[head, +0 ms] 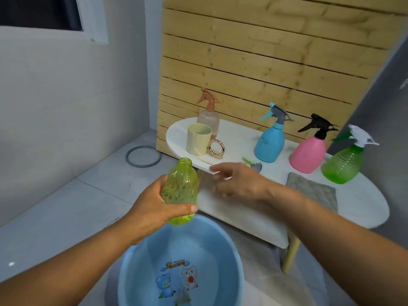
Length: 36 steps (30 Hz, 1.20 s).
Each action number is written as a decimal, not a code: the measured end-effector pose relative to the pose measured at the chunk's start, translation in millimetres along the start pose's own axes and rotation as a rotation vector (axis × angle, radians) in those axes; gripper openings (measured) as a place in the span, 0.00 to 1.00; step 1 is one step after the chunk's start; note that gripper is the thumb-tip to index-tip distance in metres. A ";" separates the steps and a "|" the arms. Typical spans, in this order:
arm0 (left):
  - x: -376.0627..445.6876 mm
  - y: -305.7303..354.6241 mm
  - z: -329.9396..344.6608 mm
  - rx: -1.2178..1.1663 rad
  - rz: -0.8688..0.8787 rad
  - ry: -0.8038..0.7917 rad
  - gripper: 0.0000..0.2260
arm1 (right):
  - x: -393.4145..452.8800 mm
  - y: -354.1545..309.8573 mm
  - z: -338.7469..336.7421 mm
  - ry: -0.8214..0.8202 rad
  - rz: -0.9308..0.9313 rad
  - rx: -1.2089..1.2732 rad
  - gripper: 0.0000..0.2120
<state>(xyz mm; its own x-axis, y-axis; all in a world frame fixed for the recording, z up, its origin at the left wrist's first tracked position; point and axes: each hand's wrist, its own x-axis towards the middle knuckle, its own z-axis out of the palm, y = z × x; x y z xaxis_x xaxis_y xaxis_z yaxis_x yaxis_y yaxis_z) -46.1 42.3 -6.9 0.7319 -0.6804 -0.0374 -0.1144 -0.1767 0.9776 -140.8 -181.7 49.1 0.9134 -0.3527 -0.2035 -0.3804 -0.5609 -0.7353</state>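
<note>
My left hand [152,208] grips a yellow-green clear bottle [180,184] round its body. The bottle has no cap or sprayer and tilts slightly above a blue basin [141,261] holding water. My right hand [238,181] hovers over the near left edge of the white oval table [353,208], fingers spread and relaxed, holding nothing. Just beyond that hand a green and grey sprayer head [251,164] lies on the table, partly hidden.
On the table stand a cream mug [197,140] with a gold ring handle, and peach [208,117], blue [269,140], pink [309,152] and green [343,163] spray bottles. A grey cloth [313,191] lies there too. A wooden slat panel rises behind; a grey ring [143,156] lies on the floor.
</note>
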 end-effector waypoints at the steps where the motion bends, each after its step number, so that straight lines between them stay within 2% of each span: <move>1: 0.9 -2.0 0.6 0.006 -0.002 -0.006 0.31 | 6.6 3.1 -15.2 0.115 0.046 -0.053 0.22; 4: 2.1 -8.2 4.1 0.022 -0.003 -0.015 0.34 | 29.1 17.2 -52.5 0.371 0.242 -0.365 0.15; 6: 2.3 -11.8 6.3 0.024 -0.006 -0.014 0.34 | 36.7 27.2 -66.3 0.431 0.403 -0.492 0.19; 9: 4.5 -16.2 9.2 0.020 -0.006 -0.004 0.32 | 48.0 45.4 -71.4 0.461 0.534 -0.402 0.28; 12: 8.5 -19.8 12.8 0.017 0.000 0.011 0.33 | 61.3 61.3 -62.7 0.464 0.573 -0.304 0.36; 18: 15.5 -22.1 14.8 0.021 -0.004 0.025 0.37 | 72.2 62.7 -47.8 0.515 0.566 -0.144 0.31; 21: 16.0 -23.0 14.0 0.029 -0.007 0.036 0.34 | 79.5 63.5 -45.6 0.533 0.583 -0.004 0.28; 27: 12.4 -23.4 12.5 0.041 -0.009 0.047 0.33 | 64.9 55.4 -47.4 0.559 0.646 0.555 0.11; 30: 9.8 -23.4 12.1 0.043 -0.006 0.045 0.33 | 52.5 48.4 -49.4 0.499 0.630 0.763 0.08; 33: 6.7 -24.0 11.4 0.044 -0.007 0.034 0.36 | 42.5 25.3 -53.4 0.513 0.516 0.907 0.09; 35: 5.0 -25.7 10.7 0.049 -0.009 0.035 0.39 | 35.0 2.5 -55.4 0.546 0.358 0.880 0.11; 36: 4.3 -26.5 10.3 0.049 -0.011 0.037 0.40 | 30.4 -9.6 -55.8 0.568 0.256 0.858 0.16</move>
<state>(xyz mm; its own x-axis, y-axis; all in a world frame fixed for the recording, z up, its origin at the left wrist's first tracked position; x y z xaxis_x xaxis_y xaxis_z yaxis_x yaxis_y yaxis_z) -46.9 36.7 -35.1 0.7575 -0.6516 -0.0394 -0.1383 -0.2191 0.9658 -117.5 -228.8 86.0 0.5345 -0.8079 -0.2481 -0.1196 0.2184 -0.9685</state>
